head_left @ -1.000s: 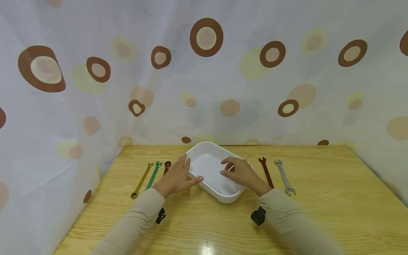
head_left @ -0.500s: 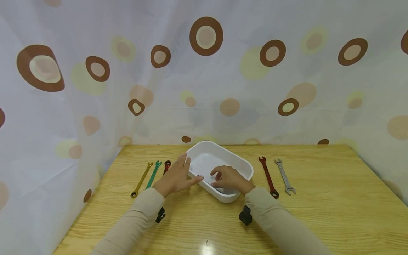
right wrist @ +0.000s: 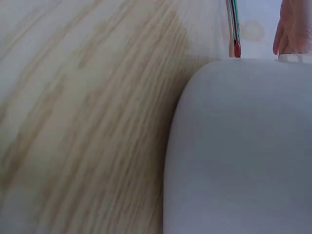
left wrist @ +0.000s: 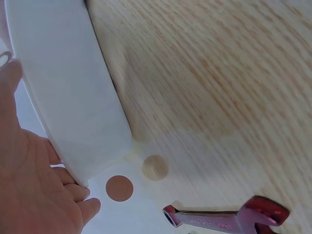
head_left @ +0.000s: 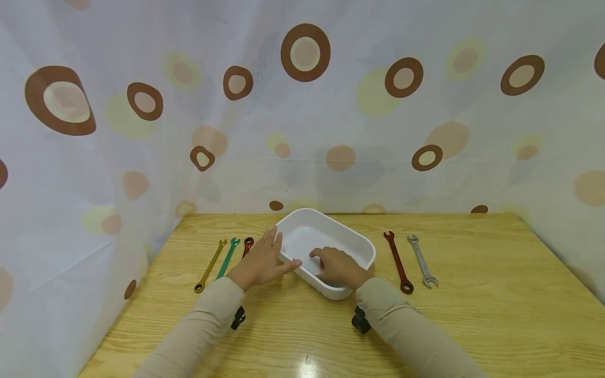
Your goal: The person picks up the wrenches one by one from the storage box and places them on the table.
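Note:
A white rectangular tub point(head_left: 347, 236) stands slantwise on the table. My left hand point(head_left: 260, 262) rests at its left corner, fingers extended along the outside and thumb at the near rim; the left wrist view shows the fingers against the wall. By that thumb tip a small ring-shaped end point(left wrist: 5, 58) shows at the rim; what it belongs to is hidden. My right hand point(head_left: 337, 268) reaches into the near right part of the tub with bent fingers. Its fingertips are hidden, so whether they grip anything cannot be seen. The right wrist view mostly shows the tub's outer wall point(right wrist: 239, 146).
Left of the tub lie a gold wrench point(head_left: 210, 266), a green wrench point(head_left: 228, 260) and a red wrench point(head_left: 248, 245) partly behind my left hand. A dark red wrench point(head_left: 398, 261) and a silver wrench point(head_left: 422, 261) lie to its right. A patterned curtain point(head_left: 340, 121) hangs behind the table.
My right hand has moved left and down, from over the tub's right side to deeper inside near the front wall. The left hand and the tub have stayed in place.

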`<move>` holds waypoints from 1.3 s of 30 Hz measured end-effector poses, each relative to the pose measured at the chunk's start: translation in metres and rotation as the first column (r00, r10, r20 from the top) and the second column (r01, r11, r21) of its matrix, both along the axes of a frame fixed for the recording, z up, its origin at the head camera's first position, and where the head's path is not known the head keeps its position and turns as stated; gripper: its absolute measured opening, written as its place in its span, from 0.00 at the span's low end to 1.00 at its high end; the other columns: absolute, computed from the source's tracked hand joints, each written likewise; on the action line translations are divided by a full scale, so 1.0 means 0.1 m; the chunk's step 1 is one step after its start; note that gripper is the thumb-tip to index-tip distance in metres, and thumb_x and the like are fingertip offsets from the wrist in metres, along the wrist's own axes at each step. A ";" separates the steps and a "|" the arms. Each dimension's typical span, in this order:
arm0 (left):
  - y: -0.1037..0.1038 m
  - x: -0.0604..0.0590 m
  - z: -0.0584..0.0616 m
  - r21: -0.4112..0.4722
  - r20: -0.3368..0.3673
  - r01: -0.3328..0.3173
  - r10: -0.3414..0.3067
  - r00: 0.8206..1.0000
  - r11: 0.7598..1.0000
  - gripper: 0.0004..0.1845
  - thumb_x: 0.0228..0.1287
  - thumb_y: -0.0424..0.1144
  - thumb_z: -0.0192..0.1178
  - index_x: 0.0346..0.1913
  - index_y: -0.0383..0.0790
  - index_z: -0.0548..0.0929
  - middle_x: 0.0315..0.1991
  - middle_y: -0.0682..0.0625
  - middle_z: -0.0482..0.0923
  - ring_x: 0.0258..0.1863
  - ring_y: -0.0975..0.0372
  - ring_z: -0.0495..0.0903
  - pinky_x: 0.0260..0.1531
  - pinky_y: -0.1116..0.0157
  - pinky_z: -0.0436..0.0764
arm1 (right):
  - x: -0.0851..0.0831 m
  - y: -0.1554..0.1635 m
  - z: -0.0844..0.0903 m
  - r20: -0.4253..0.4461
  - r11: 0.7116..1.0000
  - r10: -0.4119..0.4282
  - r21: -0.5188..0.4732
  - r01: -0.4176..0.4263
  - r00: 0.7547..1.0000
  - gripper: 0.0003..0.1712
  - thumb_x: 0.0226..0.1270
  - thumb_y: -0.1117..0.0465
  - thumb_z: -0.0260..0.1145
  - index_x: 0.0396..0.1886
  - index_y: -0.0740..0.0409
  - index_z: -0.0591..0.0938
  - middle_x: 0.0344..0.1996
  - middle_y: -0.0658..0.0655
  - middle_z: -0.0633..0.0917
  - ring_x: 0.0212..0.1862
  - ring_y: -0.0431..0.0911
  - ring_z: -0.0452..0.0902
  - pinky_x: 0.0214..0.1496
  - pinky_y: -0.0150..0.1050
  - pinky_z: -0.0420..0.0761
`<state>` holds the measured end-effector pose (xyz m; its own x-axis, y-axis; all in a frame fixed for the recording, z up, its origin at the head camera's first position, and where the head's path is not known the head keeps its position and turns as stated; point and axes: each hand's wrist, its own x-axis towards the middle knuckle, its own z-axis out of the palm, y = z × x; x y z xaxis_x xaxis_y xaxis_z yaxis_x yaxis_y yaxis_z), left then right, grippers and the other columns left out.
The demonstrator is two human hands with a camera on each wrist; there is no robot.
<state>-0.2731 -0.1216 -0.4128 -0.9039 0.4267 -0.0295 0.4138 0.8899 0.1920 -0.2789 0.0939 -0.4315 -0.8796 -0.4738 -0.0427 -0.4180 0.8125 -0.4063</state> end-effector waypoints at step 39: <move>0.00 0.01 0.00 0.010 -0.026 0.009 -0.009 1.000 1.000 0.52 0.65 0.71 0.44 0.73 0.27 0.52 0.75 0.33 0.41 0.75 0.45 0.42 0.71 0.49 0.51 | -0.06 0.04 0.02 0.121 0.990 -0.088 -0.102 0.100 0.989 0.27 0.42 0.76 0.64 0.48 0.60 0.83 0.25 0.51 0.79 0.30 0.43 0.73 0.34 0.35 0.73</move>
